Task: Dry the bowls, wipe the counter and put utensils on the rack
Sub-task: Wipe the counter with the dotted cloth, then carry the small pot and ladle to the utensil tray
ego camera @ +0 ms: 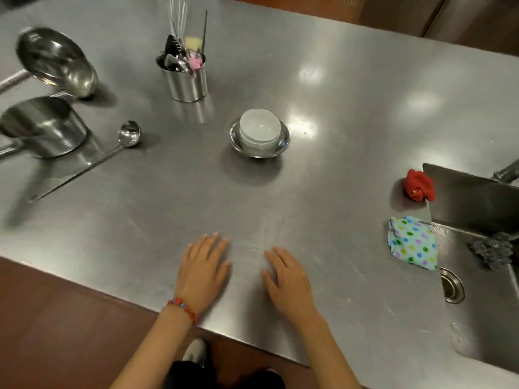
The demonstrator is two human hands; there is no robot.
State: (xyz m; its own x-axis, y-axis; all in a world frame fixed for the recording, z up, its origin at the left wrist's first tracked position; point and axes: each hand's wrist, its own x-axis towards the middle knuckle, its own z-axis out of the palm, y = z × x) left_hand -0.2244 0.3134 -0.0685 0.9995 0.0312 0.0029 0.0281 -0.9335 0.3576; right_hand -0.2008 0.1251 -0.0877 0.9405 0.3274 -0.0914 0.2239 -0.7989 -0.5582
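Your left hand [203, 269] and right hand [286, 279] lie flat on the tabletop [323, 94], fingers straight, holding nothing. Two nested bowls sit mid-tabletop: one white bowl [259, 130] inside one steel bowl [283, 141]. Two cloths lie beside the sink [477, 304]: one red cloth [420, 185], one dotted cloth [411, 242]. One ladle [123, 141] rests left, near one utensil holder [185, 82].

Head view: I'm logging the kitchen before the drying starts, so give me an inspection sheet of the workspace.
Surface: steel counter, scuffed, with glare patches.
Job's things: white bowl nested in steel bowl; ladle lying flat; utensil holder upright; dotted cloth beside sink.
Clutter: red cloth, saucepan, tilted pan, scourer in sink.
Grippers: left hand and right hand flat on counter, holding nothing.
Cables: nothing seen.
Surroundings: brown floor.
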